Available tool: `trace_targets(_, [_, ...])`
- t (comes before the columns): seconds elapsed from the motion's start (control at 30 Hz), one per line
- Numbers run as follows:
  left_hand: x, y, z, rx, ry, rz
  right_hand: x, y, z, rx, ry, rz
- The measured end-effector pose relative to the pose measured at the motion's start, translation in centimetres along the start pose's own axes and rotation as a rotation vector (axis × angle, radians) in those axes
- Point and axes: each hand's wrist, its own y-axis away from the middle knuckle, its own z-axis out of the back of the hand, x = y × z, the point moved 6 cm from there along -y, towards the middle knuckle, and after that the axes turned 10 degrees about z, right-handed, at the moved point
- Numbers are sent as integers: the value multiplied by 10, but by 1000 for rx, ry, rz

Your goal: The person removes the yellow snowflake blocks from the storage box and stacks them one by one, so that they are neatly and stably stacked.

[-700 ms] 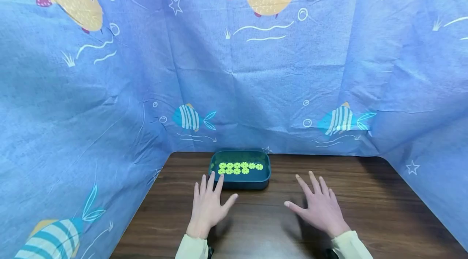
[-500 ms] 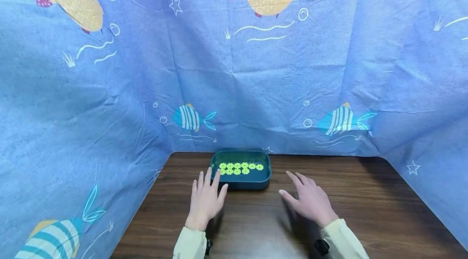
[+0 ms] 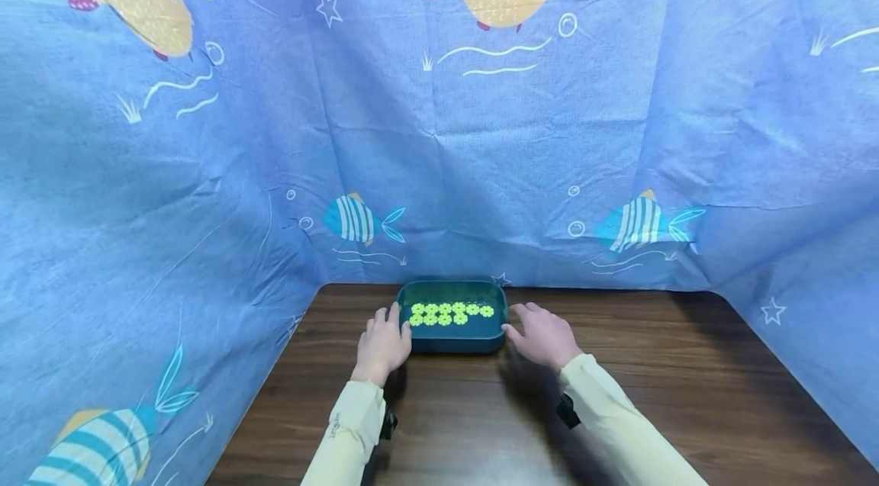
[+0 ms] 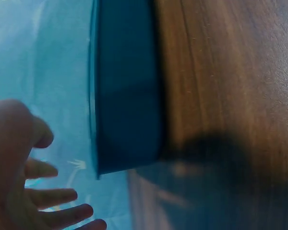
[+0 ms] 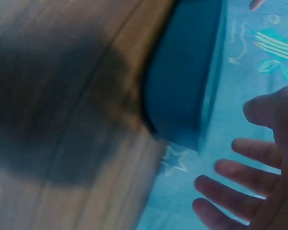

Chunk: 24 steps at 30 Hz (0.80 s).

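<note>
A dark teal tray (image 3: 453,345) stands at the back of the table, with several yellow-green flower shapes (image 3: 445,309) on its floor. At the tray's left end is my left hand (image 3: 382,343), fingers extended. My right hand (image 3: 544,335) is beside the right end, its fingers slightly bent and apart. Both wrist views show spread fingers with nothing held, near the tray's outer wall (image 4: 127,86), (image 5: 180,72). In the head view I cannot tell whether either hand touches the rim.
The brown wooden table (image 3: 467,425) runs up to a blue cloth (image 3: 549,127) with printed fish, which hangs behind the tray and along both sides. Yellowish sleeves (image 3: 621,421) cover my forearms, with a dark band at each wrist.
My right hand has moved left and forward to the tray's right end. My left hand has shifted slightly forward, its thumb drawn in closer. The tray has not visibly moved.
</note>
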Motion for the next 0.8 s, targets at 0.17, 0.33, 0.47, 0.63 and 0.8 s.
trace_targets(0.17, [10, -16, -14, -4, 7, 109, 5, -6, -21, 7, -34, 59])
trace_targets(0.33, [26, -25, -33, 10, 100, 201, 7, -7, -36, -18, -56, 90])
trace_targets(0.47, [31, -23, -38, -41, 251, 240, 5, -2, -38, -66, -99, 108])
trace_targets(0.63, [21, -21, -37, -18, 326, 294, 0, 3, -36, -94, -99, 114])
trace_targets(0.8, [11, -18, -43, 5, 318, 323, -6, 8, -32, -108, -55, 88])
